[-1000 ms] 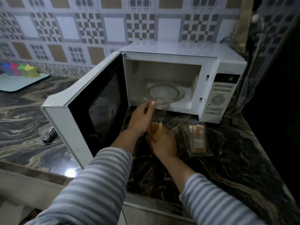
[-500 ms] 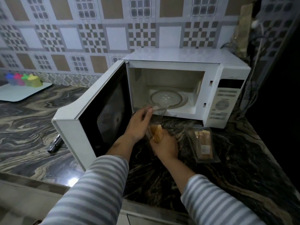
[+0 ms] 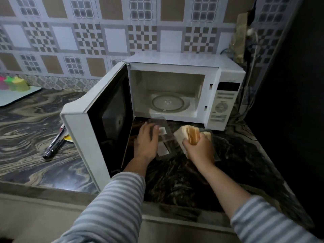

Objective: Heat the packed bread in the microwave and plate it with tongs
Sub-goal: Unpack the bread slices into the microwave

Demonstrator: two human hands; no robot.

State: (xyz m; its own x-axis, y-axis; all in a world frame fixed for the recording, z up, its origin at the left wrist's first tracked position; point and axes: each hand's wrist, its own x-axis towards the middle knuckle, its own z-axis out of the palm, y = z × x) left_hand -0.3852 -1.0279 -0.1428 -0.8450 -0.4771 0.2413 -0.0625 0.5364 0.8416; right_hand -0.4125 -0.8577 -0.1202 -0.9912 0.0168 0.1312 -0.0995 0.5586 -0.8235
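Clear wrapper (image 3: 162, 137) now emptied under left hand (image 3: 147, 143); right hand (image 3: 199, 149) grips freed bread (image 3: 188, 135).

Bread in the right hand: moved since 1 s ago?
Yes. The bread in the right hand went right, clear of the empty pack, now below the microwave panel.

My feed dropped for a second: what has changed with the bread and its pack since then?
The right hand has pulled the bread out of the clear pack and moved it right. The left hand keeps its grip on the emptied pack, now lower. The microwave stays open and empty.
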